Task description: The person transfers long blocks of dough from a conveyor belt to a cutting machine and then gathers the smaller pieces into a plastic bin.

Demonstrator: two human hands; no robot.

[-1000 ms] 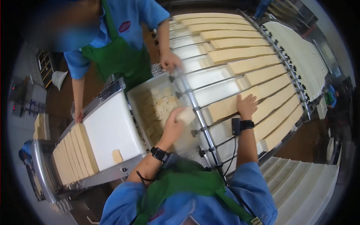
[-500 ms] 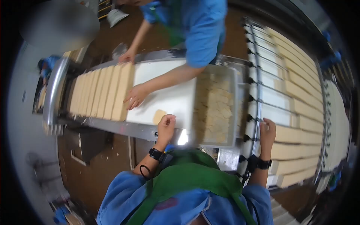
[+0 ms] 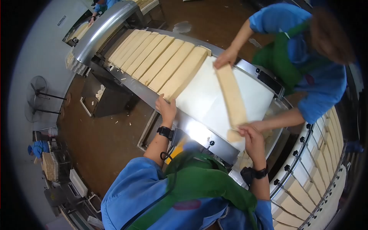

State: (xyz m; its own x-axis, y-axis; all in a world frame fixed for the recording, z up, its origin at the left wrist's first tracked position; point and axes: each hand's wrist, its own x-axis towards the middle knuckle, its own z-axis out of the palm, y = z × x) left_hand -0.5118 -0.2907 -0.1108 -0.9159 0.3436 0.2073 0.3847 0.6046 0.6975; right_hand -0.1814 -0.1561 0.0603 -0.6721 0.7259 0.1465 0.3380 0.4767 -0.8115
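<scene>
My left hand (image 3: 167,110) grips the near end of a long, pale-yellow dough strip (image 3: 188,74), the last in a row on the conveyor. My right hand (image 3: 253,142), its fingers pinched, is at the near end of a separate dough strip (image 3: 231,94) lying slantwise on the white belt (image 3: 203,94). Whatever it pinches is hidden. Beside those fingertips sits a small square dough piece (image 3: 232,135). A co-worker opposite holds the slanted strip, with one hand (image 3: 226,57) at its far end and the other, partly covered by mine, at its near end.
More dough strips (image 3: 147,53) lie side by side toward a curved metal machine hood (image 3: 103,28). A bin (image 3: 274,140) with dough pieces stands past the belt's end. At right, a railed conveyor (image 3: 295,191) carries further strips. Metal rails (image 3: 207,132) edge the belt.
My view has turned. My left hand has gone to the row's last strip, and my right hand has come from the side conveyor to the belt. The co-worker now holds a separated strip.
</scene>
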